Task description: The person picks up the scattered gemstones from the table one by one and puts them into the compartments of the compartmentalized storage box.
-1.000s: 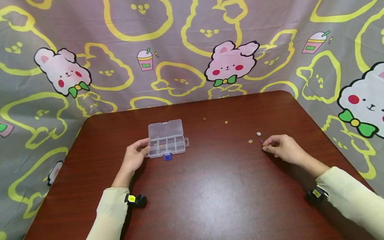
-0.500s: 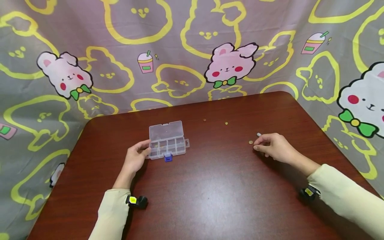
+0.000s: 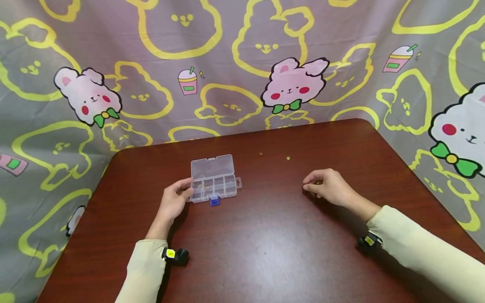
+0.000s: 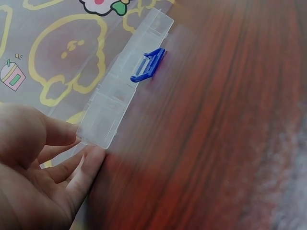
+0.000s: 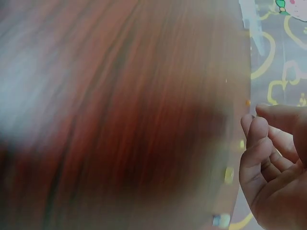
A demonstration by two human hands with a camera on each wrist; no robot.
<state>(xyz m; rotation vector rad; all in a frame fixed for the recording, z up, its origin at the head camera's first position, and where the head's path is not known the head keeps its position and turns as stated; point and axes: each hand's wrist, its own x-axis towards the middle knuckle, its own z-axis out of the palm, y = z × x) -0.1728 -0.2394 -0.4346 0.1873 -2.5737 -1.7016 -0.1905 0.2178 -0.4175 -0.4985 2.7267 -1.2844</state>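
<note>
My left hand (image 3: pixel 175 201) pinches the left end of a clear plastic compartment box (image 3: pixel 219 194). Its lid (image 3: pixel 213 166) stands tilted back, and a blue latch (image 4: pixel 149 65) hangs at the front. A few small yellowish pieces (image 3: pixel 199 185) lie in the left compartments. To the right, my right hand (image 3: pixel 329 186) is low above the table, thumb and fingertips pressed together. A tiny dark speck shows at those tips in the head view; I cannot tell its kind. Beyond this hand (image 5: pixel 273 167), a yellow piece (image 5: pixel 229 175) and a white piece (image 5: pixel 225 220) lie on the table.
Toward the back of the brown table (image 3: pixel 265 227) lie a small orange piece (image 3: pixel 260 154) and a yellow-green one (image 3: pixel 288 158). Cartoon-printed cloth (image 3: pixel 235 92) hangs behind and beside the table. Both wrists carry black strapped cameras (image 3: pixel 178 256).
My right hand has moved left across the table toward the box, fingertips kept together, and now hides the white and yellow pieces in the head view. The left hand keeps its hold.
</note>
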